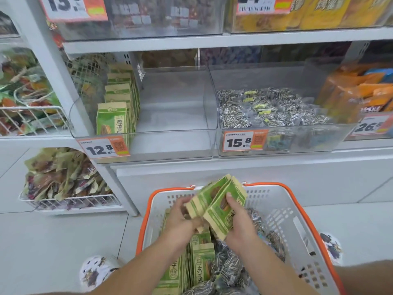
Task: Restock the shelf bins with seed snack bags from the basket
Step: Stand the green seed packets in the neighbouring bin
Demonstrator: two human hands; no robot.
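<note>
1. Hands meet over the basket (pixel 293 211), a white plastic shopping basket with an orange rim that sits on the pale floor in front of the shelf.
2. The right hand (pixel 239 222) grips a stack of green-and-tan seed snack bags (pixel 219 206), its thumb laid across the front face and its fingers curled round the lower edge.
3. The left hand (pixel 182 218) holds the same stack from the left side, fingers curled against the bags' edges; how firmly they close is blurred.
4. The stack is raised above the basket's contents and tilted, with its top end pointing up toward the shelf.
5. More green bags (pixel 198 262) stand on edge in the basket's left half, and clear packets of striped sunflower seeds (pixel 229 267) fill the part just beside them on the right.
6. On the shelf, the left clear bin (pixel 170 143), tagged 12.8, has a row of matching green bags (pixel 116 116) standing along its left wall, the rest of its floor bare.
7. The neighbouring bin (pixel 297 143), tagged 15.8, touches it on the right and holds a heap of striped seed packets (pixel 270 107).
8. A wire basket (pixel 70 202) of loose leaf-coloured packets sits low at the left.
</note>
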